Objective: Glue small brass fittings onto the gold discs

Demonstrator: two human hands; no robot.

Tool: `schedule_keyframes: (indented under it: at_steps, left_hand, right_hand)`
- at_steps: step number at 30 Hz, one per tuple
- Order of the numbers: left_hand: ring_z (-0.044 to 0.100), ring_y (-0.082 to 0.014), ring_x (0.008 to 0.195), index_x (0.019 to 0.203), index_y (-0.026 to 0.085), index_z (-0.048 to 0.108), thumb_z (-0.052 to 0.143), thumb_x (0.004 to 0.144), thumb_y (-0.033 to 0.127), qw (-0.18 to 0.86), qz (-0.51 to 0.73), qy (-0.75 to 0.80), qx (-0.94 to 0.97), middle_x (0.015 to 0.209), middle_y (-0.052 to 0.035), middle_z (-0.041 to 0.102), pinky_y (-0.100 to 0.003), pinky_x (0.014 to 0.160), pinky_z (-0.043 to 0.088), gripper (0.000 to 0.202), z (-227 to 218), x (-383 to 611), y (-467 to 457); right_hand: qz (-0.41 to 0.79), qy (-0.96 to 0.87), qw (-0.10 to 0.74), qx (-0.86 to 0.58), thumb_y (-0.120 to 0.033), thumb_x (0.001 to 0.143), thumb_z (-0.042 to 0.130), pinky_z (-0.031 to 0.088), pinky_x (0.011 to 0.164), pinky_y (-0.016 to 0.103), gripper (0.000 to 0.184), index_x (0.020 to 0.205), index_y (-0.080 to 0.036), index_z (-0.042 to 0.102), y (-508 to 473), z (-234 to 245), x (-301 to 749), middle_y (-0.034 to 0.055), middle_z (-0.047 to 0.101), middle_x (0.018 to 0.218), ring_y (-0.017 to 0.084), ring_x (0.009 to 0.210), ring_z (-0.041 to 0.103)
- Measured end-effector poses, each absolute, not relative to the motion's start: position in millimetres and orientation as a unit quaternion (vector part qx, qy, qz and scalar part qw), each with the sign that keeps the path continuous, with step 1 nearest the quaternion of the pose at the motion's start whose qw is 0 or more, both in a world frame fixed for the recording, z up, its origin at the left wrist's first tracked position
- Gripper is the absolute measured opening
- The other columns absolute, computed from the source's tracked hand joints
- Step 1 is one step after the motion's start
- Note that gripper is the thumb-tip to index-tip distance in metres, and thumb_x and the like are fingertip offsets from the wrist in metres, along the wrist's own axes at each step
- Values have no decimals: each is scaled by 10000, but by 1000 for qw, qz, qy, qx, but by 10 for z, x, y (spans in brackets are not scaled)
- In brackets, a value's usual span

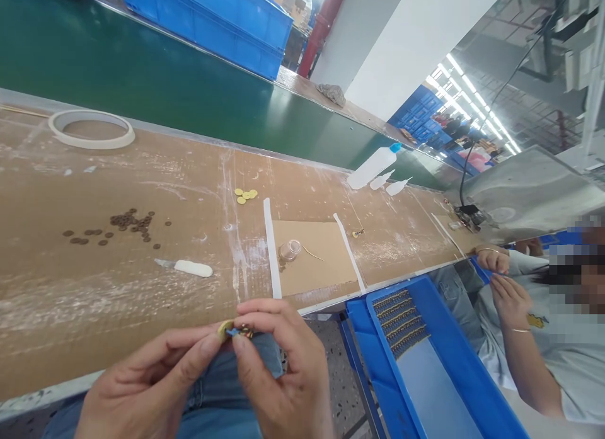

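My left hand [151, 382] and my right hand [278, 370] meet at the bottom of the view, just off the near edge of the worktable [118, 288]. Both pinch one small part [235, 330], brass-coloured with a blue bit, between thumbs and fingertips. On the table beyond lie a heap of small dark discs [125, 225], a few yellow discs [246, 194], a small white glue tube [186, 267] and a little clear jar [289, 250] on its side.
A tape roll [92, 129] lies at the far left. White squeeze bottles [373, 168] sit by the green conveyor belt [142, 74]. A blue bin [425, 357] holding rows of small parts stands at my right. Another person's hands [501, 281] work beyond it.
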State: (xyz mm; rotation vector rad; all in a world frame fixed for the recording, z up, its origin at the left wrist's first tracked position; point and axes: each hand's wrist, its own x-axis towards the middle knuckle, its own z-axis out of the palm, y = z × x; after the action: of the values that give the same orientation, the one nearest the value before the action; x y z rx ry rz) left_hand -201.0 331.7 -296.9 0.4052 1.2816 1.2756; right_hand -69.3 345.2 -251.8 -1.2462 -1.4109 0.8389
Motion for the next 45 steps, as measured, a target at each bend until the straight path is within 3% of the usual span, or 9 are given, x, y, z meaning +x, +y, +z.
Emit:
schedule_keyframes:
  at_steps: [5,10,12,15,19,24,30,37,45]
  left_hand:
    - [748,-253,938,925,272,808,963,476,354,647,530,541,87,983,-36,806,-251,859,593,482,-2976,-2001,3373]
    - [739,-234,880,884,243,801,955,517,376,696,493,519,59,931,-32,804,-306,880,601,419,-2881,-1999,3394]
    - [736,-220,835,860,223,802,962,502,370,700,492,515,50,897,-43,801,-283,846,607,419,-2844,-1999,3405]
    - [731,-210,832,856,221,808,959,512,351,693,498,518,60,900,-50,799,-218,782,608,398,-2824,-1998,3416]
    - [731,-221,841,866,233,815,958,505,337,693,496,520,58,920,-51,801,-239,796,614,403,-2842,-2001,3426]
    - [731,-173,794,765,236,811,949,532,352,696,506,502,86,810,-33,797,-146,785,571,295,-2846,-1988,3434]
    - [730,-228,776,659,240,785,929,549,408,659,525,522,134,725,-32,778,-312,830,627,247,-2872,-1972,3374]
    - [714,-206,699,592,237,769,935,506,448,634,542,533,141,663,-34,755,-247,749,622,281,-2874,-1928,3320]
    - [726,-251,812,605,227,770,926,510,448,635,540,538,123,705,-54,759,-251,780,615,287,-2848,-1912,3343]
  right_hand:
    - [390,-599,473,-515,-122,848,682,549,796,208,86,857,-182,743,3517,-2411,-622,41,713,906,140,860,695]
    - [390,-624,486,-471,-123,807,767,562,857,204,181,984,-159,762,3537,-2423,-585,67,742,1006,148,907,714]
    - [390,-632,488,-459,-110,811,764,569,880,222,208,1011,-167,764,3538,-2443,-576,70,751,1037,156,926,721]
    - [394,-620,496,-463,-60,824,730,574,869,206,186,971,-165,778,3538,-2466,-583,68,773,1004,150,915,736]
    - [395,-593,519,-472,-57,803,746,581,838,191,147,890,-169,784,3536,-2488,-613,60,790,948,148,882,750]
    - [377,-586,527,-487,-60,782,752,588,822,210,142,844,-187,768,3516,-2530,-638,49,792,942,155,863,754]
    - [352,-591,545,-479,-52,796,716,598,788,235,172,857,-210,745,3484,-2569,-680,36,786,942,155,834,750]
    - [344,-571,569,-481,-16,786,672,587,803,242,233,869,-227,726,3431,-2595,-762,13,768,950,150,849,732]
    - [335,-573,566,-488,-14,809,644,583,819,233,252,889,-237,730,3441,-2654,-777,6,761,957,147,868,728]
